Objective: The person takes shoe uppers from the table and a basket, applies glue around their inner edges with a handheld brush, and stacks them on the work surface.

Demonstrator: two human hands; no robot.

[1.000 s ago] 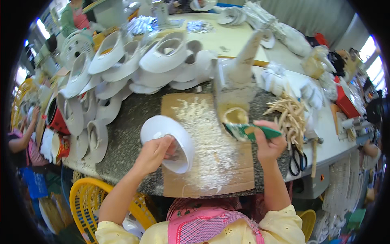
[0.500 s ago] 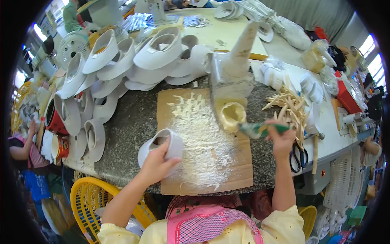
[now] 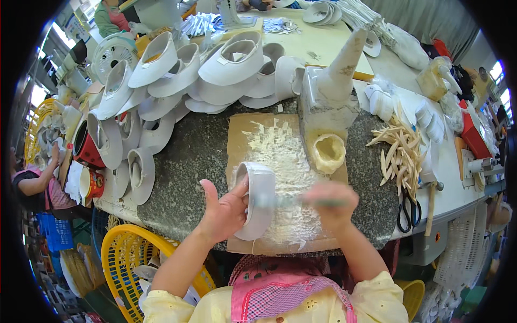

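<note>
My left hand (image 3: 219,216) supports a white sun visor (image 3: 262,215) from inside its band, fingers tucked into the opening and thumb stretched up apart from it. My right hand (image 3: 333,203) is closed round the green handle of a brush (image 3: 288,201), blurred by motion. The brush's tip lies against or just before the visor's outer face; I cannot tell whether they touch. Beneath both hands is a cardboard sheet (image 3: 237,141) crusted with dried white paste. A round pot of cream-coloured paste (image 3: 329,153) stands beyond my right hand.
Stacked white visors (image 3: 231,67) crowd the back left of the speckled stone top (image 3: 186,156). At right lie a heap of beige strips (image 3: 399,156) and black-handled scissors (image 3: 409,212). A yellow basket (image 3: 116,264) stands below the front edge. Another person's arm (image 3: 40,183) shows at far left.
The visor has moved right and turned upright in my left hand, whose thumb has lifted off. My right hand has brought the brush left from beside the paste pot to the visor.
</note>
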